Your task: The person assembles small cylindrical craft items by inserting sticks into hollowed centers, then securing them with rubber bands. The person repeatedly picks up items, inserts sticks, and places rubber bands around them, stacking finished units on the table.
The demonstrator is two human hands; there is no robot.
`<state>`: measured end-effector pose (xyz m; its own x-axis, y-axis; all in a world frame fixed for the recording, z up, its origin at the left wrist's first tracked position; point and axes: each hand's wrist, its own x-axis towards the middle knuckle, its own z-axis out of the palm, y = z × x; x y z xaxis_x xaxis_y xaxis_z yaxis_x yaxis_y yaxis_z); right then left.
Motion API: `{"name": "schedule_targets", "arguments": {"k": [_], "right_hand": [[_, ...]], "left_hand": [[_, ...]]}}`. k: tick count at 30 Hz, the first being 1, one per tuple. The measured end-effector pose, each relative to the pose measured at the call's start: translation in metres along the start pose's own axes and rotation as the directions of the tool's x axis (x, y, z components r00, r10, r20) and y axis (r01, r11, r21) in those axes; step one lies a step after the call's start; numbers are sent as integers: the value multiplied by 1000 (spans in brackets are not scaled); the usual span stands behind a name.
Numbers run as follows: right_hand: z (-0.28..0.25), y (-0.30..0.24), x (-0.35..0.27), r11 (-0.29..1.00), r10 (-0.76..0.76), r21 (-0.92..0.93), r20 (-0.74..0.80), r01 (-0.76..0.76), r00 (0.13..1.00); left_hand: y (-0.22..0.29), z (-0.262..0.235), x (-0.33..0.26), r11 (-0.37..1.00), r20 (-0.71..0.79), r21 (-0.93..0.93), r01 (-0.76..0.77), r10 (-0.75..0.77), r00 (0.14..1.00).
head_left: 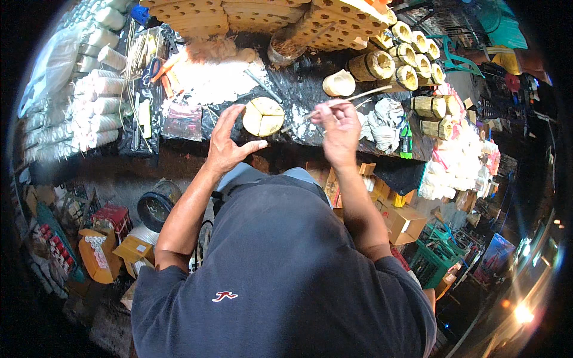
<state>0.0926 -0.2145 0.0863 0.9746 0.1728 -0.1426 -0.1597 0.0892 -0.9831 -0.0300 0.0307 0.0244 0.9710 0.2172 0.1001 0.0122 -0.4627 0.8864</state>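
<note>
My left hand [230, 143] hovers with its grip spread apart, just beside the round block [263, 116] on the dark surface [298, 89]. My right hand [338, 122] has its grip clamped on a thin stick [358, 95] slanting over the surface, near a white rag [382, 122].

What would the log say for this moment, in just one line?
left hand: open, beside round pale segmented bundle | right hand: pinching thin pale wooden stick | surface: dark cluttered workbench
</note>
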Motion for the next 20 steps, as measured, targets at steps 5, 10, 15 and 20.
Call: {"name": "schedule_targets", "arguments": {"k": [5,10,15,20], "right_hand": [[50,-9,2,950,-255,-160,104,269,961],[50,2,11,889,-290,-310,184,336,939],[56,0,5,952,-218,-182,168,247,961],[54,-2,4,942,-203,-232,189,244,961]], "left_hand": [[-1,3,3,999,-54,-32,-25,23,998],[1,1,9,997,-96,-72,-27,20,995],[-9,5,13,995,-90,-56,-87,82,993],[-8,10,12,994,-74,-70,-83,78,994]]}}
